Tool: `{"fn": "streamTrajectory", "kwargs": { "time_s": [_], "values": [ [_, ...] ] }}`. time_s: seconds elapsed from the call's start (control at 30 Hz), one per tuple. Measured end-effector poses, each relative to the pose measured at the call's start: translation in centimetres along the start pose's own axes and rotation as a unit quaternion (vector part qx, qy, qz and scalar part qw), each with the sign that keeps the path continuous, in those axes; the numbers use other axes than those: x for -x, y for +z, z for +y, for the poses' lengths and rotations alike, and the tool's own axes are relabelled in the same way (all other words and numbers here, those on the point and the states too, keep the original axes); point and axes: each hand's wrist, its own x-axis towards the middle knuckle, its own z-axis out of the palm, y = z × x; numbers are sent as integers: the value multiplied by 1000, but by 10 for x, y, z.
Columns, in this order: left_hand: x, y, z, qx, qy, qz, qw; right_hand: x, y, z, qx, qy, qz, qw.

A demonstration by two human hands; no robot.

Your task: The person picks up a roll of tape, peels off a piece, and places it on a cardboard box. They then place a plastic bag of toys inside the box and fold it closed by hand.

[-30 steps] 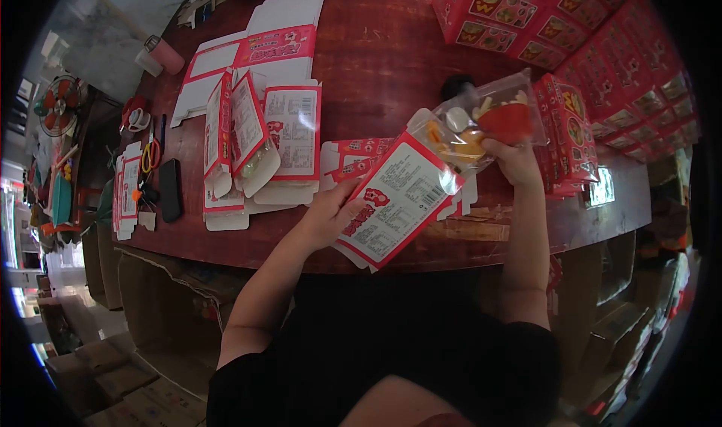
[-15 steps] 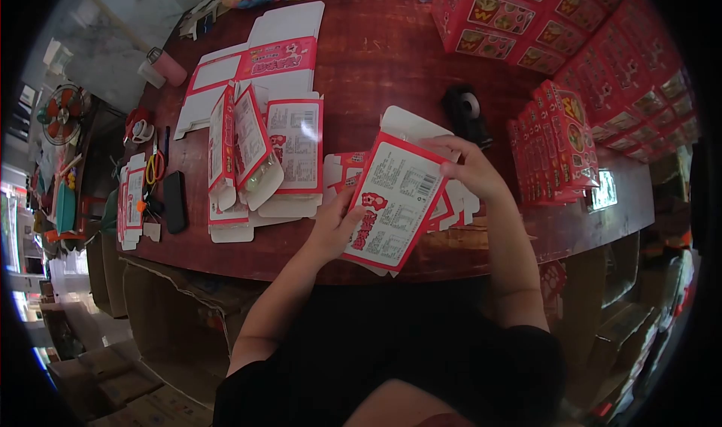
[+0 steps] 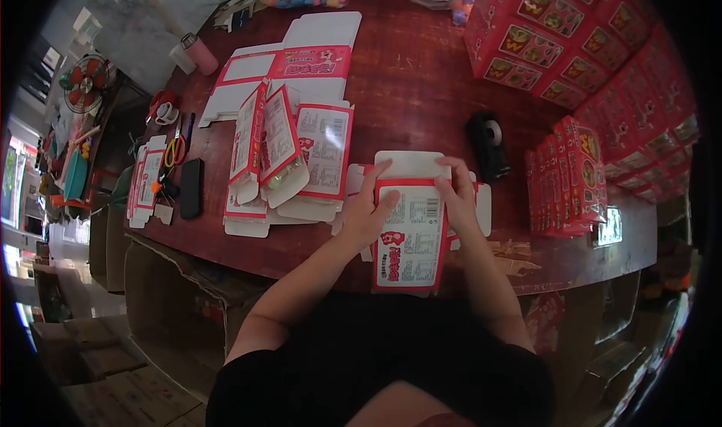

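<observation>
A red-and-white printed cardboard box [image 3: 412, 250] lies in front of me at the table's front edge, its printed back panel facing up. The white end flap [image 3: 410, 164] stands out at its far end. My left hand [image 3: 371, 210] grips the box's left side near that flap, thumb on the printed panel. On the opposite side, my right hand [image 3: 459, 205] holds the far right corner, with its thumb on top and fingers at the flap. Beneath the box, parts of other flat cartons [image 3: 481, 209] stick out on both sides.
Left of my hands is a pile of partly folded boxes [image 3: 323, 152]. Scissors [image 3: 177, 148], a black phone [image 3: 192, 188] and a pink bottle [image 3: 198, 54] lie or stand farther left. A black tape dispenser [image 3: 489, 145] and stacked finished boxes [image 3: 564, 175] are to the right.
The box has turned from tilted to nearly straight toward me and sits lower. My left hand has slid up to its flap end, level with my right. The view has shifted slightly.
</observation>
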Motion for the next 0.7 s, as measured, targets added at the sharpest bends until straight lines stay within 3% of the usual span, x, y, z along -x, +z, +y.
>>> {"fn": "streamTrajectory", "kwargs": {
  "time_s": [0.13, 0.2, 0.23, 0.3, 0.33, 0.4, 0.43, 0.53, 0.6, 0.63, 0.7],
  "values": [
    [-3, 7, -16, 187, -117, -31, 975, 11, -9, 9, -36, 83, -59, 994],
    [-5, 5, -12, 129, -123, -28, 984, 10, -8, 4, -24, 113, -75, 990],
    [-7, 5, -8, 100, -124, -25, 987, 8, -10, 6, 15, 78, -70, 994],
    [-11, 6, -21, 34, -25, 25, 999, 5, -10, 9, 91, 8, -61, 994],
    [-12, 8, -26, 2, 25, 50, 998, 6, -4, 5, 69, 1, -19, 997],
    [-8, 21, -28, 130, 48, 146, 980, 13, 11, -6, 24, -12, 65, 998],
    [-6, 25, -26, 193, 60, 192, 960, 14, 11, -9, 15, -5, 60, 998],
    [-3, 15, -27, 249, 70, 103, 960, 17, 2, -6, 11, -4, 29, 1000],
    [-6, 4, -24, 170, 46, 58, 983, 15, -3, 3, 41, -29, -13, 999],
    [-9, 0, -20, 130, 34, 36, 990, 16, -1, 2, 46, -20, 8, 999],
    [-14, -3, -1, 175, -15, 43, 983, 19, 10, -5, 57, 0, 51, 997]
  ]
}}
